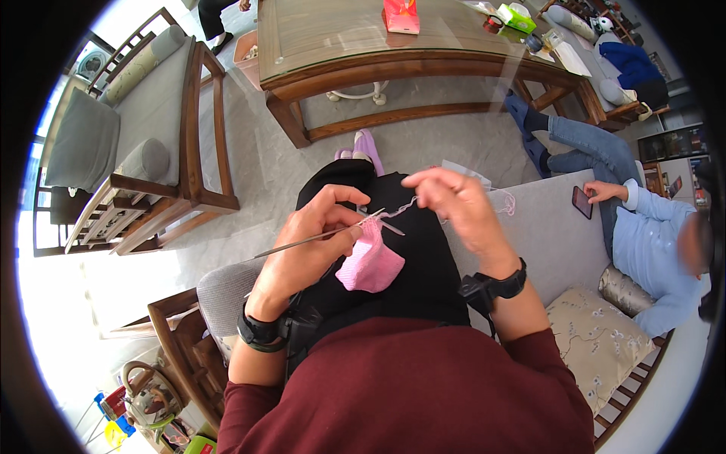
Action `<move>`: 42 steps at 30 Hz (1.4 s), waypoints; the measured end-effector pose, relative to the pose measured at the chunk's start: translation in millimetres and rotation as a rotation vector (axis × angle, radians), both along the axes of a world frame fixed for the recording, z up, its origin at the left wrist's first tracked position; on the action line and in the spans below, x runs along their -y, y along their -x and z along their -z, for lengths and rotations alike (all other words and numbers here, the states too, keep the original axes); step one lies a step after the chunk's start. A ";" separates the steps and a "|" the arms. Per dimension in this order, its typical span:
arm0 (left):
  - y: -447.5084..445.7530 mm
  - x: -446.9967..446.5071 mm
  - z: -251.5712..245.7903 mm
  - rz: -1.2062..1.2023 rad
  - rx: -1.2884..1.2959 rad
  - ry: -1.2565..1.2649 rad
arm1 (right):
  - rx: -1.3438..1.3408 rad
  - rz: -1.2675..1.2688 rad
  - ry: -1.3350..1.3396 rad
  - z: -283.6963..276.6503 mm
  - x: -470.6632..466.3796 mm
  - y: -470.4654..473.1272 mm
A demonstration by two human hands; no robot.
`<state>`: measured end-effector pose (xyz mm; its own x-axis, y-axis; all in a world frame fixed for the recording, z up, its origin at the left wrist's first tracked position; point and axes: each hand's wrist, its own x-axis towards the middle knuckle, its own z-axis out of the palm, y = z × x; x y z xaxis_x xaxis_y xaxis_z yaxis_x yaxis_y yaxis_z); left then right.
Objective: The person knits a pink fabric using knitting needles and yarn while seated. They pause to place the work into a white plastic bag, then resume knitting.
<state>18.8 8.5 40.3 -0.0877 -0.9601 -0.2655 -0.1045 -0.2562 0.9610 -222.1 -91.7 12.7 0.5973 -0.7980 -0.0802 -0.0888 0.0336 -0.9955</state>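
My left hand (317, 238) grips a metal knitting needle (300, 243) and the top edge of a small pink knitted piece (371, 264). The knitting hangs over my black-trousered lap. A second needle tip (393, 228) pokes out to the right of the stitches, and the two points cross near my left fingertips. From there a strand of pale pink yarn (404, 210) runs up to my right hand (454, 207), which is slightly blurred and pinches it. More yarn (507, 203) trails in loops on the grey sofa seat to the right.
A person (641, 227) sits on the same sofa (527, 244) at the right with a phone (582, 202). Ahead stands a glass-topped wooden table (351, 42) with a tissue pack (401, 16). A wooden armchair (170, 113) is at the left; a kettle (148, 397) stands at the lower left.
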 end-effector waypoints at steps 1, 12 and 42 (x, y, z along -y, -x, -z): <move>2.0 0.0 -1.8 0.004 0.025 -0.023 | -0.023 -0.028 0.097 0.9 -3.4 -13.6; 5.6 2.9 3.1 0.086 0.092 -0.022 | -0.096 -0.198 0.076 -5.3 -7.7 -27.6; 25.3 -22.1 -95.3 -0.093 0.519 0.543 | 0.413 -0.073 -0.021 -9.0 -49.5 -20.5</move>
